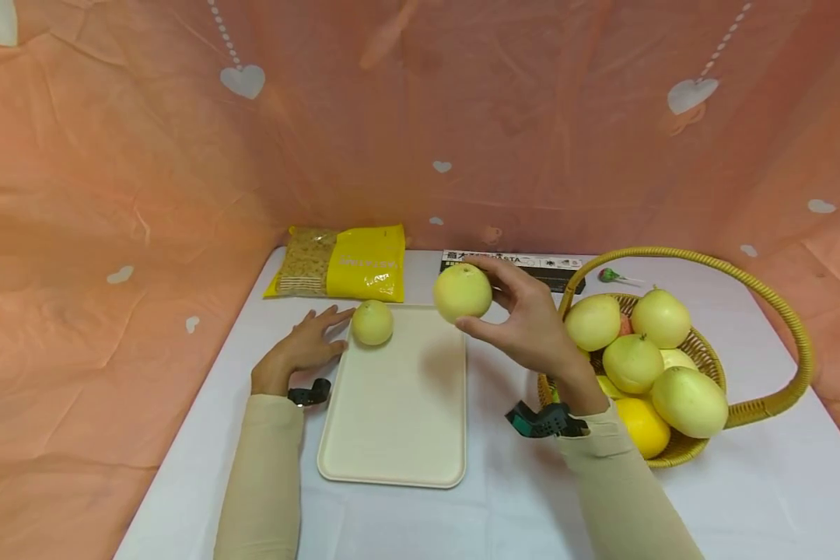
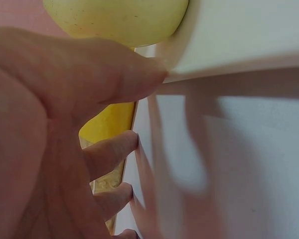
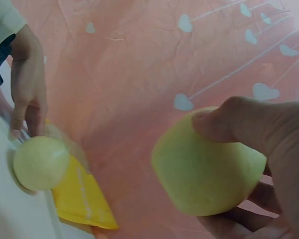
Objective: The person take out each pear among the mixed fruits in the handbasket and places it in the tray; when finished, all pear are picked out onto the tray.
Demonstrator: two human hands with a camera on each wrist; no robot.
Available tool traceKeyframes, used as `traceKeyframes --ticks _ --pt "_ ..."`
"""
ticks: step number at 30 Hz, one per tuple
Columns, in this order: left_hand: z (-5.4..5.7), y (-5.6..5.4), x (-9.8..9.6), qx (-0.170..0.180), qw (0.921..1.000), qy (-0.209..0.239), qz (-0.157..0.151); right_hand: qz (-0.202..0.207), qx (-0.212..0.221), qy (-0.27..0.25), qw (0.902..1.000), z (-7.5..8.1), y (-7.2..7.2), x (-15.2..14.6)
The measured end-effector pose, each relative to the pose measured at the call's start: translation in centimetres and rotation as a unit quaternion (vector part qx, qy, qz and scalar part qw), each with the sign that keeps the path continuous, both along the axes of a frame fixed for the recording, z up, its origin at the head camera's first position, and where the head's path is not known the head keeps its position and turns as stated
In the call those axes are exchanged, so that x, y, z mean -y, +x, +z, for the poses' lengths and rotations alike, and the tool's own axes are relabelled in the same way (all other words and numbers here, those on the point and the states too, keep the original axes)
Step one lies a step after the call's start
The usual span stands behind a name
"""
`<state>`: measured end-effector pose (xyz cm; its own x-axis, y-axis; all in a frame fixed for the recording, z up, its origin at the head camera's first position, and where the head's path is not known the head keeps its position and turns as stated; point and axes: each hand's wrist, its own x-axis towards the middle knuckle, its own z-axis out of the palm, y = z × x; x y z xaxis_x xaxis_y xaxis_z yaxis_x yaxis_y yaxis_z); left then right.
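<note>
My right hand (image 1: 525, 319) grips a pale yellow-green pear (image 1: 463, 292) between thumb and fingers, held up above the tray's far right part. In the right wrist view the thumb lies across the held pear (image 3: 207, 167). A second pear (image 1: 372, 323) sits on the cream rectangular tray (image 1: 399, 412), in its far left corner. Beside that corner my left hand (image 1: 308, 342) rests with fingers spread and fairly straight. The left thumb (image 2: 124, 74) is at the tray's edge, close to the second pear; the other fingertips reach down to the white tabletop.
To the right stands a wicker basket (image 1: 717, 365) with a tall handle, holding several pears and a yellow-orange fruit (image 1: 642, 428). Behind the tray lies a yellow pasta bag (image 1: 367, 264). A black-and-white pasta package (image 1: 553, 278) and a small wrapped lollipop (image 1: 609, 275) lie at the back.
</note>
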<state>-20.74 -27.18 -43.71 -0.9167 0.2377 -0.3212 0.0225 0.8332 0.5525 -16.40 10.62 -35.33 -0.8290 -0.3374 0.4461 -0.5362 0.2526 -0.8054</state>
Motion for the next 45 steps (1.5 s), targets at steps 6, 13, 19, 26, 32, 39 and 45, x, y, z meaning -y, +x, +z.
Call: traceKeyframes --ticks 6,13,19,26,32,39,45 --pt "0.0 0.0 0.0 0.000 1.0000 -0.001 0.000 0.005 0.013 -0.017 0.9998 -1.2 -1.6 2.2" --pt "0.2 0.1 0.0 0.001 1.0000 0.002 -0.001 0.009 0.033 -0.038 0.9987 -2.7 -2.9 4.8" --pt "0.1 0.2 0.0 0.001 1.0000 0.005 -0.001 -0.003 0.062 -0.062 0.9961 -4.9 -4.0 6.6" --pt "0.1 0.1 0.0 0.001 1.0000 0.006 -0.004 -0.027 0.113 -0.048 0.9921 -7.8 -4.8 7.7" --pt "0.2 0.2 0.0 0.001 1.0000 0.006 -0.003 -0.039 0.131 -0.005 0.9906 -10.2 -5.3 7.9" --pt "0.2 0.1 0.0 0.005 1.0000 0.004 0.000 -0.033 0.144 0.011 0.9889 -11.8 -5.5 8.1" --pt "0.1 0.0 0.0 0.005 1.0000 -0.001 0.000 -0.033 0.129 0.024 0.9908 -12.2 -5.4 8.2"
